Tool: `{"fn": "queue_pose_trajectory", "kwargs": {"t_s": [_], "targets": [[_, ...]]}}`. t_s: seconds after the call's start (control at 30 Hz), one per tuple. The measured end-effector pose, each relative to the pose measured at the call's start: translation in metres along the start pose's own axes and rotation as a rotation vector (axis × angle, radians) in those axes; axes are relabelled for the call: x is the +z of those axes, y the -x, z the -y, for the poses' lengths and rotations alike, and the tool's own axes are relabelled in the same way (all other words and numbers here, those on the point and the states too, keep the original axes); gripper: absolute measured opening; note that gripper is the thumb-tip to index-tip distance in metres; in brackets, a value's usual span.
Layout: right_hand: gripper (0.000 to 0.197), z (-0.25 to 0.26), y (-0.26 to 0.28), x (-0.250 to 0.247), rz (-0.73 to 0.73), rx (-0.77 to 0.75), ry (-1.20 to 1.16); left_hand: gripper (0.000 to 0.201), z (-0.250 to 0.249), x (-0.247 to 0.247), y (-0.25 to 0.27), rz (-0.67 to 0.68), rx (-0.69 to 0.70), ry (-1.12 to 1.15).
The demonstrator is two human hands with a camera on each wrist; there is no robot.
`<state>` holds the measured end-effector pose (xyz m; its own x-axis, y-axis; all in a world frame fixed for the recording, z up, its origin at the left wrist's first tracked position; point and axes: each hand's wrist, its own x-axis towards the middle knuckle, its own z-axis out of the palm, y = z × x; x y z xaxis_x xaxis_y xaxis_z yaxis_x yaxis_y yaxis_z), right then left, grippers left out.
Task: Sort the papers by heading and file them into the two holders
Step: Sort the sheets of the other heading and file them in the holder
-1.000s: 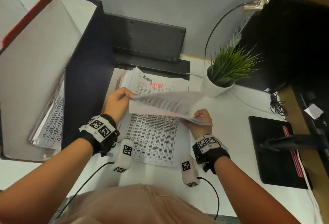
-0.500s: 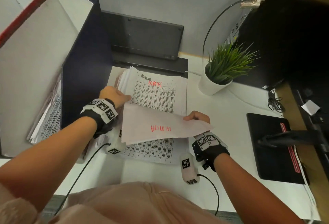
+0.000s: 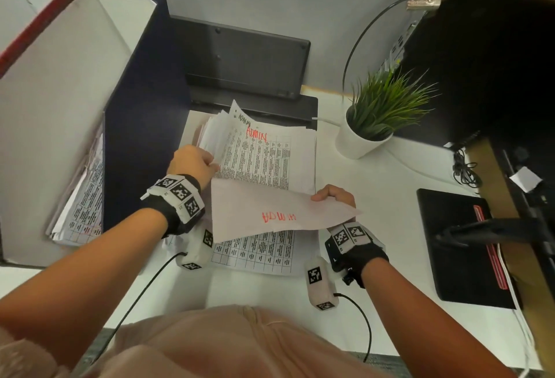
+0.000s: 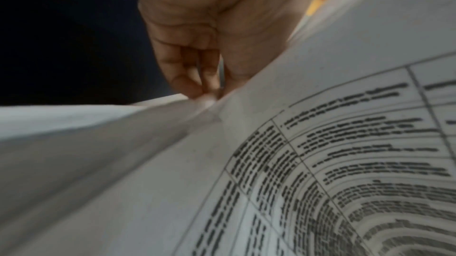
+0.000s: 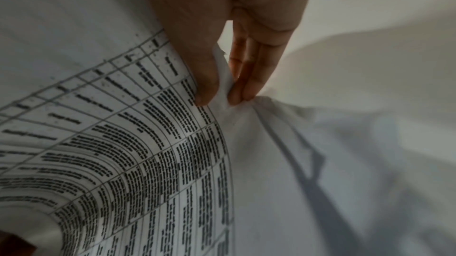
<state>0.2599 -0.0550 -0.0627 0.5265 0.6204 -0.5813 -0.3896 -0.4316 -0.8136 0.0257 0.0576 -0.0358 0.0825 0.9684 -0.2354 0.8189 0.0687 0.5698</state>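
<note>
A stack of printed table sheets (image 3: pixel 264 158) lies on the white desk, its top sheet headed ADMIN in red. My left hand (image 3: pixel 195 164) is at the stack's left edge, where several sheets fan upward; in the left wrist view its curled fingers (image 4: pixel 195 77) pinch paper edges. My right hand (image 3: pixel 333 196) pinches the right edge of one turned sheet (image 3: pixel 270 209), held back side up over the stack's near half with a red heading showing through. The right wrist view shows thumb and fingers (image 5: pixel 246 84) closed on that sheet (image 5: pixel 123 143). A navy holder (image 3: pixel 141 125) and a red-rimmed holder (image 3: pixel 39 26) stand at left.
Filed sheets (image 3: pixel 84 203) stick out of the holder just left of the navy wall. A potted plant (image 3: pixel 375 119) stands right of the stack, a black device (image 3: pixel 240 59) behind it. A black pad (image 3: pixel 450 242) and a dark monitor stand (image 3: pixel 495 227) sit at right.
The top sheet, held up by both hands a second ago, has been turned back side up toward me. My left hand has shifted to the stack's left edge and lifted it.
</note>
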Motion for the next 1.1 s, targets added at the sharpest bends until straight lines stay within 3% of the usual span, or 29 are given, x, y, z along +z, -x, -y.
{"fn": "queue_pose_trajectory", "kwargs": {"t_s": [0.03, 0.13, 0.23, 0.3, 0.43, 0.5, 0.57, 0.7, 0.83, 0.9, 0.97, 1.1], "targets": [[0.028, 0.000, 0.000, 0.000, 0.006, 0.042, -0.001, 0.010, 0.002, 0.002, 0.003, -0.050, 0.044, 0.050], [0.017, 0.001, 0.000, -0.004, 0.052, 0.007, 0.049, 0.019, 0.007, 0.008, 0.012, -0.148, 0.135, 0.304], [0.039, -0.004, -0.002, -0.007, 0.063, -0.210, 0.132, 0.032, 0.011, 0.008, 0.015, -0.069, 0.132, 0.566], [0.046, -0.007, -0.001, -0.006, 0.054, -0.384, 0.356, 0.034, 0.012, 0.006, 0.016, 0.002, 0.085, 0.701], [0.035, -0.006, -0.003, -0.002, -0.063, -0.396, 0.600, 0.035, 0.009, 0.007, 0.016, 0.071, 0.017, 0.833], [0.055, -0.005, -0.004, -0.001, -0.024, -0.371, 0.510, 0.040, 0.008, 0.007, 0.015, 0.096, 0.016, 0.866], [0.061, -0.003, 0.000, -0.002, 0.014, -0.387, 0.466, 0.047, 0.009, 0.006, 0.013, 0.153, 0.036, 0.906], [0.048, -0.005, -0.001, -0.003, 0.028, -0.362, 0.514, 0.049, 0.009, 0.006, 0.011, 0.194, 0.033, 0.894], [0.037, 0.000, 0.001, 0.002, 0.001, -0.341, 0.539, 0.027, 0.007, 0.005, 0.009, 0.258, -0.066, 0.923], [0.035, 0.004, 0.004, 0.008, 0.016, -0.393, 0.533, 0.042, 0.007, 0.004, 0.009, 0.307, -0.117, 0.934], [0.036, 0.010, 0.009, 0.013, 0.030, -0.413, 0.451, 0.045, 0.001, 0.002, 0.013, 0.303, -0.052, 0.829], [0.036, 0.018, 0.021, 0.027, 0.037, -0.512, 0.328, 0.033, -0.010, -0.001, 0.028, 0.154, 0.206, 0.512]]}}
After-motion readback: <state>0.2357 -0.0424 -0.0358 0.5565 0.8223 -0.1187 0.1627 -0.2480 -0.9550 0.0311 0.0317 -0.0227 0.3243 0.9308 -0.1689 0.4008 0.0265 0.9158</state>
